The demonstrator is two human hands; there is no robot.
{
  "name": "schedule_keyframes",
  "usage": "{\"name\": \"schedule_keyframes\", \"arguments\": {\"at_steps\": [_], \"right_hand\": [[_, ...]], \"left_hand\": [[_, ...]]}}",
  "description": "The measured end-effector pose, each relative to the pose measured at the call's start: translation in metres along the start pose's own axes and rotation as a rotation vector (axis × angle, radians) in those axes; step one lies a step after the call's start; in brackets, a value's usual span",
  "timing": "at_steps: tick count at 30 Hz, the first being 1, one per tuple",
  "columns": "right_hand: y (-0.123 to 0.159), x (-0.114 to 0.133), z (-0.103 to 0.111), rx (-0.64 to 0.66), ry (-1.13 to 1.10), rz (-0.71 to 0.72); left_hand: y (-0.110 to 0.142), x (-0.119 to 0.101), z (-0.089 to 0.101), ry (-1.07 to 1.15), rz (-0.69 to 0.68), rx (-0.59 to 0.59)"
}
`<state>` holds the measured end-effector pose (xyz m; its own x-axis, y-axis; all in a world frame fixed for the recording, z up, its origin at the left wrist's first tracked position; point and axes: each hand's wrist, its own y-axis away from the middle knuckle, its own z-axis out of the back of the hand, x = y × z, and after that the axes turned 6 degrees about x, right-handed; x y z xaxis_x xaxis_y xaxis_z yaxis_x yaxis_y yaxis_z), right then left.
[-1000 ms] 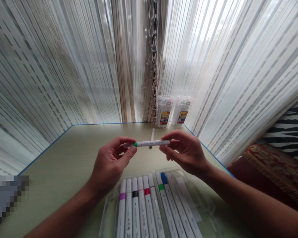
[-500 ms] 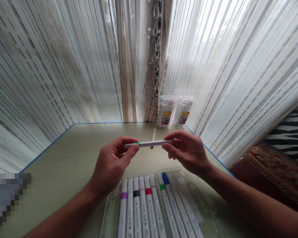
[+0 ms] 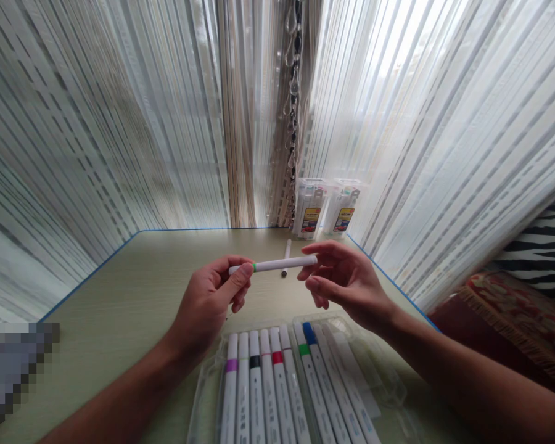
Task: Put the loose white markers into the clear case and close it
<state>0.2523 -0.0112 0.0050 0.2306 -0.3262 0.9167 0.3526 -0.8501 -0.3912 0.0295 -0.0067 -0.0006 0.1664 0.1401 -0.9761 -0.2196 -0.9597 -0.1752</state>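
A white marker [image 3: 282, 264] with a green band lies nearly level above the table, pinched near its banded end between the thumb and fingers of my left hand [image 3: 217, 287]. My right hand [image 3: 351, 277] is beside the marker's other end, thumb apart from the fingers; a fingertip is close to that end, and I cannot tell whether it touches. Below both hands, an open clear plastic case [image 3: 203, 370] holds several white markers [image 3: 256, 394] with coloured bands, in two groups. Another white marker [image 3: 287, 250] lies on the table behind the held one.
Two clear boxes with yellow labels, a left box [image 3: 311, 209] and a right box [image 3: 345, 209], stand at the table's back edge. String curtains [image 3: 180, 123] hang behind the table [image 3: 134, 271]. At right is a fringed patterned cover [image 3: 522, 314]; a blurred-out patch covers the lower left.
My right thumb has come away from the marker's right end, and the right fingers have opened. That end has risen slightly, while my left hand keeps its pinch.
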Motion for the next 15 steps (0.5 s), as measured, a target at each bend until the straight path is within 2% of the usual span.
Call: {"name": "schedule_keyframes", "arguments": {"at_steps": [10, 15], "right_hand": [[-0.0032, -0.0027, -0.0012, -0.023, -0.048, -0.036], [-0.0040, -0.0052, 0.0009, -0.033, 0.004, 0.002]], "left_hand": [[0.0010, 0.0001, 0.0009, -0.028, 0.031, 0.021], [0.0013, 0.0017, 0.0003, -0.028, 0.007, 0.010]]}}
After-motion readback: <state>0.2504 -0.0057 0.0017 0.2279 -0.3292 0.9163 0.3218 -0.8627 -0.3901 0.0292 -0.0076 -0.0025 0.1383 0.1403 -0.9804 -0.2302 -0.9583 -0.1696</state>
